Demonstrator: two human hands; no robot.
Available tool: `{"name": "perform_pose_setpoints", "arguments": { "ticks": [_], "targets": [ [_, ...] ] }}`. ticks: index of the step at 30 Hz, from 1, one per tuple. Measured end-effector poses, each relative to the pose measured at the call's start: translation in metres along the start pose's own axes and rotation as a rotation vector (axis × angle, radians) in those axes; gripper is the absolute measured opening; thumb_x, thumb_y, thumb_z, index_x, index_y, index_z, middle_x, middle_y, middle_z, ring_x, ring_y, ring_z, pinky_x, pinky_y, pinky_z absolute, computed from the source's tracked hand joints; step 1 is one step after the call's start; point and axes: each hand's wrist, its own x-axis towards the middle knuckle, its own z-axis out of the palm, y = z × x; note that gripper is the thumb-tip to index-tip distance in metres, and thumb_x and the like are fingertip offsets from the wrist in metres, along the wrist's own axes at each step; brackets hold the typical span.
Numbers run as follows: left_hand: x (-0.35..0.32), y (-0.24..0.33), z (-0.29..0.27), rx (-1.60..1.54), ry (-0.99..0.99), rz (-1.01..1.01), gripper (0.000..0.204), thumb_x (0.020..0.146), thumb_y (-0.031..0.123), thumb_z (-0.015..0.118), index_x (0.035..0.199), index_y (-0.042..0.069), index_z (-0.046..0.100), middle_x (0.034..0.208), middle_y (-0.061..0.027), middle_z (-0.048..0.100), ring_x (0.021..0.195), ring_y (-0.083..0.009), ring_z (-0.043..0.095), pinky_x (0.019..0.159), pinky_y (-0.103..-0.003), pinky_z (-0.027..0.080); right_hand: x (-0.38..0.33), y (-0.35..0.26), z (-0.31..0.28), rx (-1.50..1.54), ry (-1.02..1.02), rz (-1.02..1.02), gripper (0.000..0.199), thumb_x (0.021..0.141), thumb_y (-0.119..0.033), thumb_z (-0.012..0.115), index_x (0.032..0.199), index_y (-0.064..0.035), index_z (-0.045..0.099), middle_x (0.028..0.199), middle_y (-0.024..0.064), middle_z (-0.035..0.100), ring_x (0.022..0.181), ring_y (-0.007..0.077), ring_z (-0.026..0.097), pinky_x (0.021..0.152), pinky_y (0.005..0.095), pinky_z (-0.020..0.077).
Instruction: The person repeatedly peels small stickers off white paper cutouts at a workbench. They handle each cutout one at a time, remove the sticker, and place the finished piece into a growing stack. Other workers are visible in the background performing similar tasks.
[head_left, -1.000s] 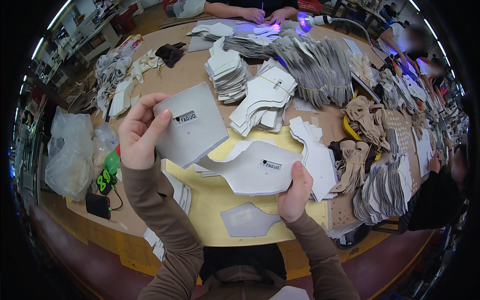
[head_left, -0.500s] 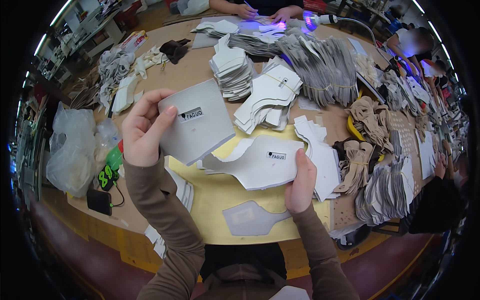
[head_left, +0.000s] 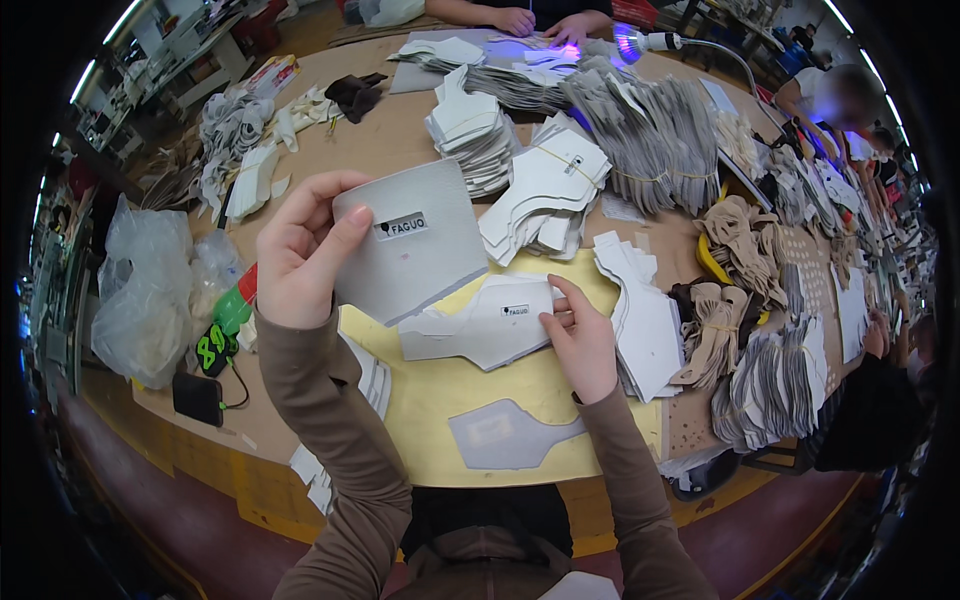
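Between thumb and fingers my left hand grips a light grey leather-like panel with a small printed label in a cut-out window, tilted up above the table. Lower and to its right, my right hand pinches the right edge of a pale shoe-upper piece, which bears a similar label and narrows toward the left. This piece is over a yellow sheet, partly in front of other white pieces. A grey piece of similar outline lies flat on the sheet near the table's front edge.
Stacks of white cut pieces and grey bundles stand beyond my hands. Tan bundles lie right. A plastic bag and black power bank are left. A person works across the table under a lit lamp.
My right hand has moved a little left and away from me with its piece, and its fingers now show at the piece's edge. My left hand has shifted slightly right with its panel.
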Motion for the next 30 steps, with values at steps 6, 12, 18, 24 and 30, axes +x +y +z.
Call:
{"name": "perform_pose_setpoints", "arguments": {
  "ticks": [6,12,18,24,30],
  "targets": [
    [0.0,0.002,0.005,0.012,-0.007,0.004,0.029,0.099,0.008,0.066,0.124,-0.004,0.061,0.109,-0.0079,0.07,0.099,-0.0107,0.064,0.088,-0.024,0.049,0.0,-0.001,0.004,-0.081,-0.049,0.044,0.063,0.082,-0.006,0.077,0.141,-0.0056,0.054,0.092,0.0109,0.065,0.068,0.0201,0.059,0.066,0.0326,0.0518],
    [0.0,0.002,0.008,0.025,-0.03,0.0,0.027,0.1,0.009,0.064,0.124,-0.004,0.061,0.11,-0.0079,0.07,0.099,-0.0106,0.064,0.088,-0.024,0.049,0.001,0.002,0.007,-0.106,-0.03,0.015,0.064,0.081,-0.001,0.078,0.141,-0.0059,0.055,0.089,0.0033,0.057,0.065,0.0095,0.051,0.061,0.0249,0.0467],
    [0.0,0.004,0.011,0.045,-0.047,-0.007,0.027,0.1,0.009,0.064,0.124,-0.005,0.061,0.109,-0.0078,0.071,0.098,-0.0102,0.065,0.087,-0.024,0.05,0.001,0.0,0.004,-0.124,-0.066,0.053,0.062,0.083,-0.008,0.076,0.141,-0.0054,0.054,0.098,0.0126,0.065,0.072,0.0218,0.061,0.068,0.0341,0.0526],
    [-0.001,0.005,0.02,0.044,-0.145,-0.117,0.027,0.101,0.006,0.059,0.124,-0.006,0.064,0.107,-0.0074,0.072,0.095,-0.01,0.066,0.085,-0.024,0.053,0.0,0.001,0.004,-0.122,-0.066,0.039,0.061,0.083,-0.008,0.075,0.14,-0.0046,0.055,0.099,0.013,0.065,0.073,0.022,0.061,0.069,0.0341,0.0526],
    [-0.001,0.007,0.031,0.078,-0.206,-0.164,0.026,0.101,0.004,0.056,0.124,-0.005,0.065,0.109,-0.0082,0.072,0.098,-0.0103,0.066,0.087,-0.025,0.053,0.0,0.003,0.006,-0.101,-0.04,-0.015,0.064,0.082,-0.001,0.077,0.142,-0.0044,0.054,0.091,0.0037,0.058,0.067,0.0107,0.05,0.063,0.0254,0.0469]
  ]
}}
